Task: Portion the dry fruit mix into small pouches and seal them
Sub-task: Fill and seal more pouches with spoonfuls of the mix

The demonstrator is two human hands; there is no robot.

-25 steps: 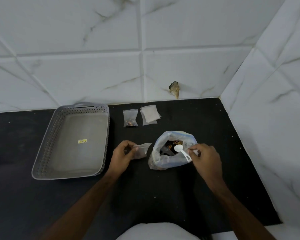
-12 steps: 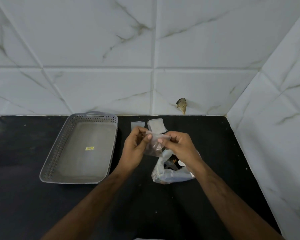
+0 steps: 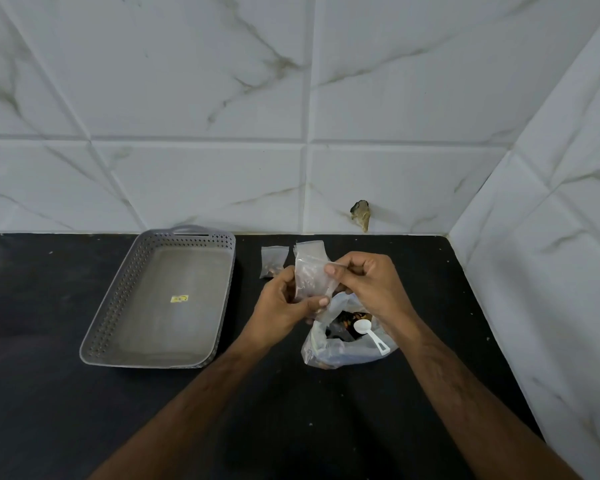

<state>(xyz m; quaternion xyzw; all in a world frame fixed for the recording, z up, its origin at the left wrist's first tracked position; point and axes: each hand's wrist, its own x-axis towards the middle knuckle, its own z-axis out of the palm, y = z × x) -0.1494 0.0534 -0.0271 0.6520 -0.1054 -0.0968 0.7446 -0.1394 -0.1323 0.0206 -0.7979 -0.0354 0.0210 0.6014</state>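
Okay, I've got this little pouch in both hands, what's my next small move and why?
Probably pull the pouch mouth open. Both the left hand and right hand pinch it above the bag of mix, it looks empty, and the spoon rests in the bag, ready for scooping once the mouth is open.

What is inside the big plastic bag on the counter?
Inside the big plastic bag lie dark dry fruit mix and a white spoon. The right hand covers its far side.
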